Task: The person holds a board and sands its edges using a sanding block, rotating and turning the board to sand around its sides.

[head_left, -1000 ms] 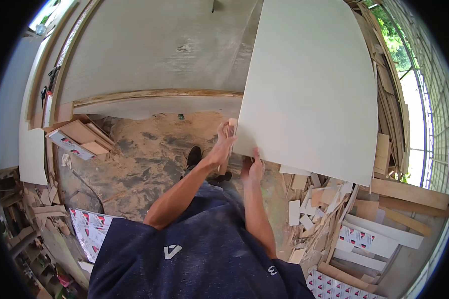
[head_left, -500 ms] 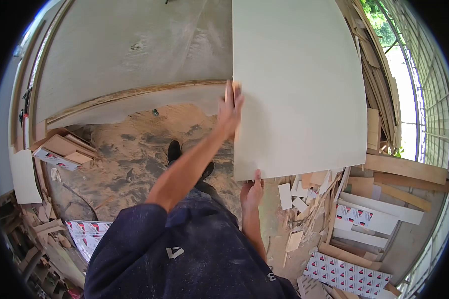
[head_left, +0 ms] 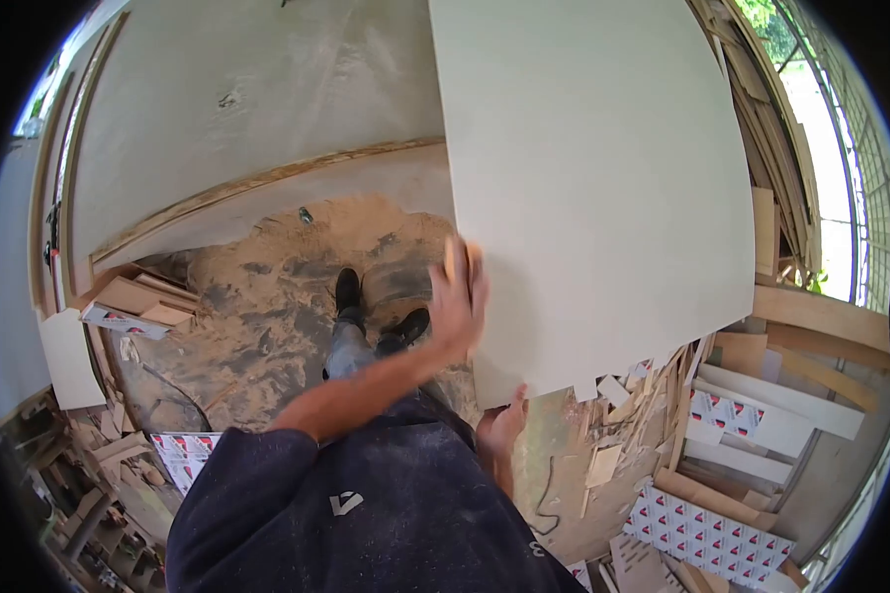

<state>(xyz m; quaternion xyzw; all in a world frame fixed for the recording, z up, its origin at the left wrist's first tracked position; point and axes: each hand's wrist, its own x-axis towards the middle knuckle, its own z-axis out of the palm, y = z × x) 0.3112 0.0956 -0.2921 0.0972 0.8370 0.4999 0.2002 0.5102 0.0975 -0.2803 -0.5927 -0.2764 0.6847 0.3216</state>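
Observation:
A large pale panel (head_left: 593,188) fills the upper right, its near end close to my body. My left hand (head_left: 458,301) is closed around a small light wooden block (head_left: 462,259) at the panel's left edge, and it is slightly blurred. At the panel's near end my right hand (head_left: 504,423) grips the edge, thumb on top and fingers hidden beneath.
A grey worktop (head_left: 257,109) with a wooden edge lies at the upper left. Sawdust covers the floor (head_left: 267,296) around my feet. Wood offcuts (head_left: 628,415) and printed boards (head_left: 707,534) lie at the right; stacked strips (head_left: 761,128) stand behind the panel.
The panel's near end has come closer to my body, and my right hand with it. My left hand went forward along the left edge, then back toward me with the block.

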